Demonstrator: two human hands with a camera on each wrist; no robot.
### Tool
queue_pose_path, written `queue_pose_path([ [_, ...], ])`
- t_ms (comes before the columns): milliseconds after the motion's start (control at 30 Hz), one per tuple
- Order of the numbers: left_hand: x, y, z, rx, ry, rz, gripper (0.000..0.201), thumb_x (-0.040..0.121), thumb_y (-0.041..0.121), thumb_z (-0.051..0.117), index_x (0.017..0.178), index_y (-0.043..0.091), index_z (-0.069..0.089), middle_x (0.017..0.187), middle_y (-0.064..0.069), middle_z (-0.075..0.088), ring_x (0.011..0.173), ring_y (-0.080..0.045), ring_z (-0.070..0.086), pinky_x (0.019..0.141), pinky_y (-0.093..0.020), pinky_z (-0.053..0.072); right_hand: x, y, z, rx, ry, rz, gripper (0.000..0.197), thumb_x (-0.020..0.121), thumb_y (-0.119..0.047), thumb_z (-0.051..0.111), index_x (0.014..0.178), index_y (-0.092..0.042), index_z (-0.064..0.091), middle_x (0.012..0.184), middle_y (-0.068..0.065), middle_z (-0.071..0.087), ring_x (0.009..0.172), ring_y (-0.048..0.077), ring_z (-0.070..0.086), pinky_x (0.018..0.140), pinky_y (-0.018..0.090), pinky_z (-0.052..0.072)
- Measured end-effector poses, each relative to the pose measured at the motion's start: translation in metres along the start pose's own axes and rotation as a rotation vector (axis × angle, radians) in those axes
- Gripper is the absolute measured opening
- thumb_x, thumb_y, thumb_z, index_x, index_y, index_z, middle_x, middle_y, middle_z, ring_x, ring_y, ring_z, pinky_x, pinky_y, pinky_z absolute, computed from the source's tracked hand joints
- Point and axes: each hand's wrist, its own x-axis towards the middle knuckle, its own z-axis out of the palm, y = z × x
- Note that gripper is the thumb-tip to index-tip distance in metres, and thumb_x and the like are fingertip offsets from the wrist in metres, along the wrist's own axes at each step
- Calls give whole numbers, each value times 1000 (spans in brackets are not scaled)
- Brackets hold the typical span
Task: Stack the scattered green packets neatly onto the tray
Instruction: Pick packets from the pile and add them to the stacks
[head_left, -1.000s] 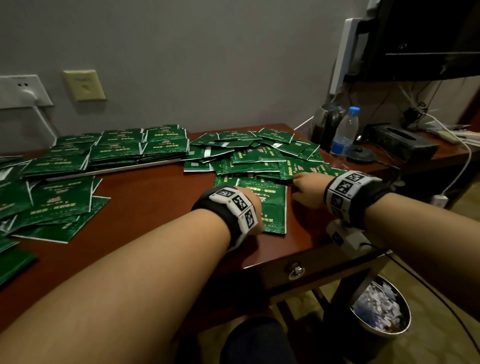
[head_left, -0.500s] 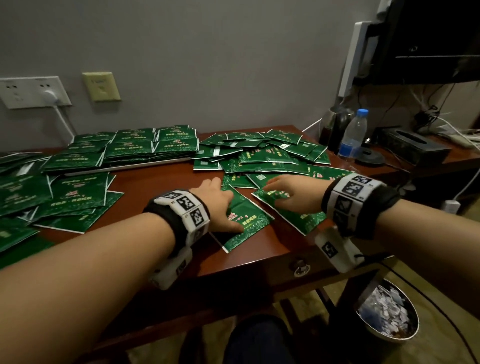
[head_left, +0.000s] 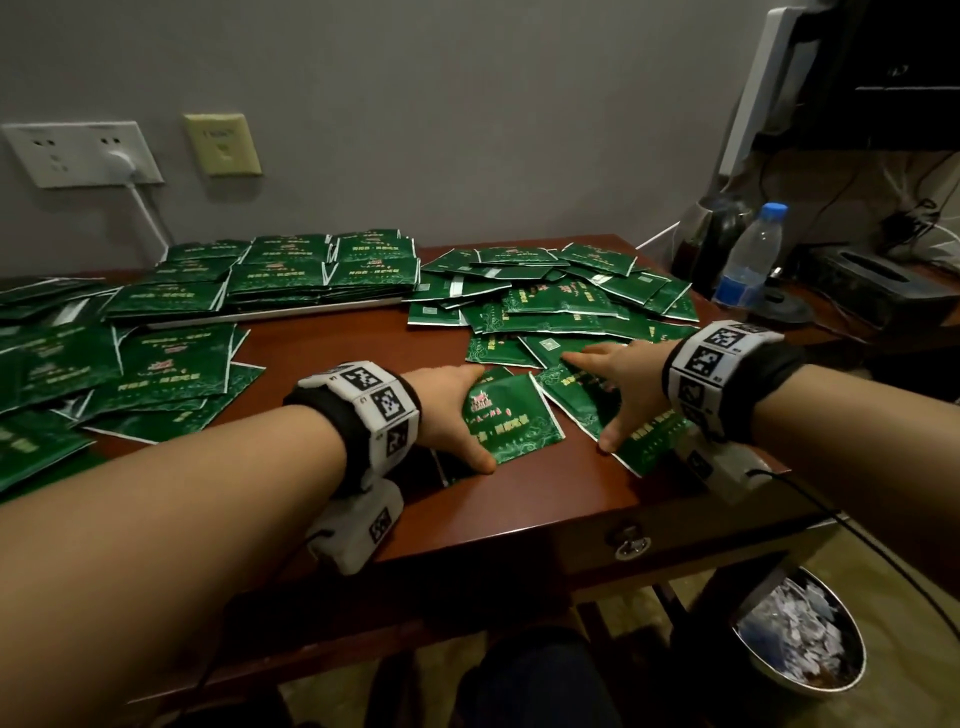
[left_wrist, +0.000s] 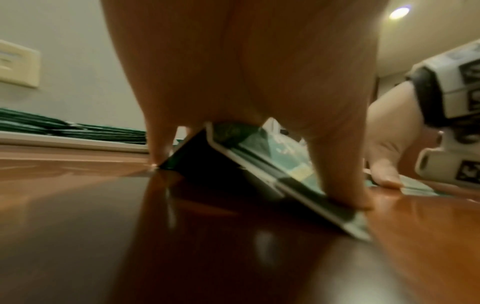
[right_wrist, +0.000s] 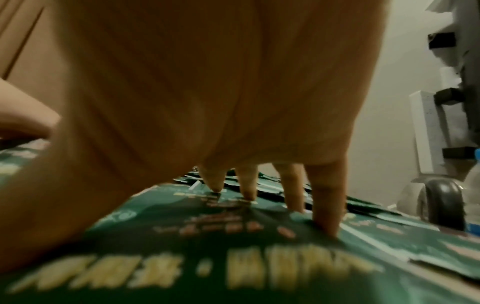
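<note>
A green packet (head_left: 511, 418) near the desk's (head_left: 332, 364) front edge is tilted up and pinched by the left hand (head_left: 447, 410), while a neighbouring packet (head_left: 582, 402) is pressed under the flat, released right hand (head_left: 618, 382); gathering is judged underway, with carrying to the far-left tray (head_left: 270, 316) required next.

left hand (head_left: 447, 410) gripping, right hand (head_left: 623, 384) flat

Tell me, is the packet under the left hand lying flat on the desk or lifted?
Lifted at one edge. In the left wrist view the packet slopes up off the desk under the left hand, thumb on its low edge.
</note>
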Motion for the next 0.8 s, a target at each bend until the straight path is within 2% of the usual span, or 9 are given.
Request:
queue_pose_path([
  [133,-3,-5,-6,21,165,36,68,67,32,85,127,25,53,114,6,64,102,-16,61,87,-33,53,-1,-6,1,85,51,113,135,53,-73,75,154,-32,-3,155,9,17,134,35,39,101,49,43],
  [200,-5,-7,-10,13,281,34,50,75,22,78,121,24,58,112,4,65,101,-17,61,84,-33,53,-4,-9,0,144,96,126,128,54,-70,77,153,-25,10,149,12,26,128,33,46,96,45,46],
  [267,-7,-9,-17,8,347,33,40,81,18,71,119,23,59,113,3,65,101,-18,61,85,-35,54,-7,-10,-4,166,167,107,111,57,-68,78,146,-20,33,139,11,44,119,30,53,92,39,49],
  [367,-12,-12,-29,-15,344,35,33,86,17,65,119,21,60,111,2,64,98,-17,60,83,-34,54,-13,-16,-17,233,286,75,87,67,-68,71,133,-15,52,122,7,62,108,26,59,86,30,50],
  [433,-18,-16,-35,-17,338,24,30,89,15,59,119,19,60,112,-2,64,94,-19,60,77,-32,54,-15,-22,-26,281,341,62,83,71,-73,62,126,-11,57,114,7,66,102,26,62,87,35,53],
  [567,-27,-29,-42,-43,294,-78,45,84,6,50,126,21,56,112,-2,60,87,-18,60,68,-30,54,-15,-42,-36,391,359,54,83,75,-74,56,126,-8,56,114,9,66,103,25,62,84,32,52],
  [633,-33,-38,-41,1,245,-142,47,83,8,51,127,23,54,116,-2,60,94,-20,61,76,-33,56,-13,-54,-35,390,305,52,91,74,-77,54,135,-9,48,122,9,62,106,24,60,83,30,50],
  [733,-38,-56,-33,229,198,-253,55,84,20,57,137,22,41,130,-6,51,115,-26,53,92,-43,50,-12,-68,-32,209,193,32,109,67,-84,52,146,-12,32,143,12,44,122,28,52,95,38,48],
  [800,-40,-66,-26,308,188,-320,52,87,25,56,136,18,40,130,-10,45,120,-30,48,96,-46,47,-13,-75,-30,98,185,-6,114,64,-85,54,149,-13,27,149,12,36,127,30,48,99,41,46],
])
